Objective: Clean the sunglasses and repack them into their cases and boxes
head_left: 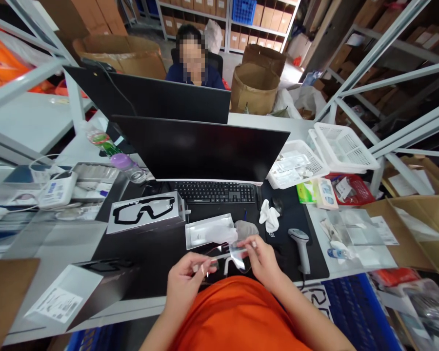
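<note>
Eyewear box [146, 213] at left, clear piece [237, 258] midway, barcode scanner [300, 248] at right.
The left hand [190, 270] pinches one end of the piece, low over the black mat [149, 280]; the white tray [210, 231] lies just beyond, seemingly for easy reach; the right hand [259, 256] pinches the other end, probably keeping the middle steady and uncovered; the scanner rests aside, apparently leaving elbow room.
</note>
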Motion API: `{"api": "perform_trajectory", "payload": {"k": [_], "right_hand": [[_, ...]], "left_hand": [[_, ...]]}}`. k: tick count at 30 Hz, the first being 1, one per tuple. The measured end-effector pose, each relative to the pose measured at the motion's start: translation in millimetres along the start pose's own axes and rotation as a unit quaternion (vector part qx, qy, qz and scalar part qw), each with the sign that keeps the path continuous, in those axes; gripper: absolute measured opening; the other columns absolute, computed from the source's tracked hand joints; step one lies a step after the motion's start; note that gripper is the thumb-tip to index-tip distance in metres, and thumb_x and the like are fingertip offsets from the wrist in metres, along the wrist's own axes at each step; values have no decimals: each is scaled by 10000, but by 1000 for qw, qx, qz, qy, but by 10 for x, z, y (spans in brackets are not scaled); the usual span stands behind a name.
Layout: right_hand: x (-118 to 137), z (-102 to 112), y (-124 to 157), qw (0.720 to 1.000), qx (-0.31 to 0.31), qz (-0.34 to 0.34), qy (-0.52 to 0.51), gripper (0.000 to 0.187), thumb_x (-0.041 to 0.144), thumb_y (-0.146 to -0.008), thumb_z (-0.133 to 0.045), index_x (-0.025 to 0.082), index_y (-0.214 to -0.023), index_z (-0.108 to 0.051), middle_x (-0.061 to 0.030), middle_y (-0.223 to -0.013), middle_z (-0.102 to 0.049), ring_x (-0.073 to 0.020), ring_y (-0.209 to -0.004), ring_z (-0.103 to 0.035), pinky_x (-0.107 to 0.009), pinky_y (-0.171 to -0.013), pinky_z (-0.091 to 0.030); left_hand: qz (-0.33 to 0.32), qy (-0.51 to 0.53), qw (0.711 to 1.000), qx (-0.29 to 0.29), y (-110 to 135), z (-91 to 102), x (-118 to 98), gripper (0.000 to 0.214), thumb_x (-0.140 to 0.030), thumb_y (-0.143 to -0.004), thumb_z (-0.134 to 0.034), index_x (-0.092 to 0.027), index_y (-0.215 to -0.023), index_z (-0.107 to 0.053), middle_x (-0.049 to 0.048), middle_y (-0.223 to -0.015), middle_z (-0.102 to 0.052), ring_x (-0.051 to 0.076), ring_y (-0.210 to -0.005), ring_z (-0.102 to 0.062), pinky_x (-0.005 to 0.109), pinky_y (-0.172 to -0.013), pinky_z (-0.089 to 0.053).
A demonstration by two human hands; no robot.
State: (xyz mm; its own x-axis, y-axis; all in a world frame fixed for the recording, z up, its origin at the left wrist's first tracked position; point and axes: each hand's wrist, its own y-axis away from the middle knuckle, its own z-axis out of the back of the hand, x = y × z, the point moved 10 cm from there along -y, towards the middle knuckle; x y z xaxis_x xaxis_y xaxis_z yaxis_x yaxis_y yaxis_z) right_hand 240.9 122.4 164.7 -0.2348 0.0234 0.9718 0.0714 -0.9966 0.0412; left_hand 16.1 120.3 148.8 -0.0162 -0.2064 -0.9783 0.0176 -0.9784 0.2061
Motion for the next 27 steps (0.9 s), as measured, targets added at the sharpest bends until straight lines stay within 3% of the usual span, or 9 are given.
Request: {"api": "perform_trajectory", "payload": {"k": [4, 6, 8, 11, 14, 18, 23, 27], "right_hand": [[-349, -175, -1, 957, 23, -128, -259, 556, 708, -808, -676, 278, -860, -328, -37, -883, -733, -211, -645, -736, -347, -612, -603], [-413, -221, 27, 941, 45, -159, -295, 607, 713, -753, -731, 277, -856, -322, -39, -880, -737, -217, -658, -740, -361, -631, -611], [-421, -153, 56, 952, 53, -153, -259, 542, 688, -792, -712, 265, -877, -384, -64, -911, -748, -221, -705, -749, -372, -666, -616], [-291, 115, 86, 994, 32, -57, -91, 349, 565, -900, -652, 224, -915, -582, -116, -1008, -758, -241, -896, -751, -374, -776, -611], [-203, 330, 156, 999, 19, 17, 41, 234, 432, -895, -693, 203, -881, -740, -134, -1024, -772, -244, -926, -746, -336, -782, -611], [-462, 763, 282, 997, -66, -48, 7, 255, 446, -809, -772, 205, -884, -814, -120, -920, -795, -250, -803, -761, -342, -700, -635], [-754, 1395, 549, 970, -207, -123, -15, 330, 505, -691, -847, 209, -837, -832, -141, -958, -794, -302, -838, -761, -437, -764, -647], [-721, 1565, 639, 967, -230, -109, 3, 271, 456, -670, -862, 222, -803, -835, -139, -946, -794, -319, -888, -756, -446, -781, -645]], "left_hand": [[-35, -80, 995, 41, -24, -89, -16, 167, -400, -759, -774, -235, -737, -790, 82, -835, -787, 257, -799, -739, 356, -760, -593], [-42, -105, 993, 46, -48, -94, -11, 164, -406, -755, -763, -247, -733, -797, 76, -813, -783, 250, -773, -723, 353, -746, -584], [-41, -126, 990, 48, -83, -78, 17, 173, -414, -749, -758, -247, -731, -798, 70, -789, -772, 228, -715, -693, 336, -709, -568], [-18, -151, 986, 64, -141, -84, 139, 183, -413, -742, -754, -236, -716, -790, 47, -704, -736, 189, -615, -630, 290, -608, -522], [21, -157, 980, 123, -171, -201, 343, 177, -385, -689, -773, -216, -737, -784, 32, -649, -724, 176, -549, -617, 268, -534, -493], [51, -168, 971, 164, -271, -269, 586, 356, -403, -659, -759, -190, -945, -756, 74, -860, -785, 224, -677, -715, 326, -648, -577], [76, -297, 946, 102, -744, -65, 867, 291, -417, -956, -559, -161, -1010, -685, 89, -982, -739, 216, -867, -715, 411, -860, -564], [121, -412, 896, 115, -1124, -162, 1141, 290, -403, -970, -621, -149, -1107, -651, 79, -1121, -679, 223, -1026, -661, 456, -922, -547]]}}
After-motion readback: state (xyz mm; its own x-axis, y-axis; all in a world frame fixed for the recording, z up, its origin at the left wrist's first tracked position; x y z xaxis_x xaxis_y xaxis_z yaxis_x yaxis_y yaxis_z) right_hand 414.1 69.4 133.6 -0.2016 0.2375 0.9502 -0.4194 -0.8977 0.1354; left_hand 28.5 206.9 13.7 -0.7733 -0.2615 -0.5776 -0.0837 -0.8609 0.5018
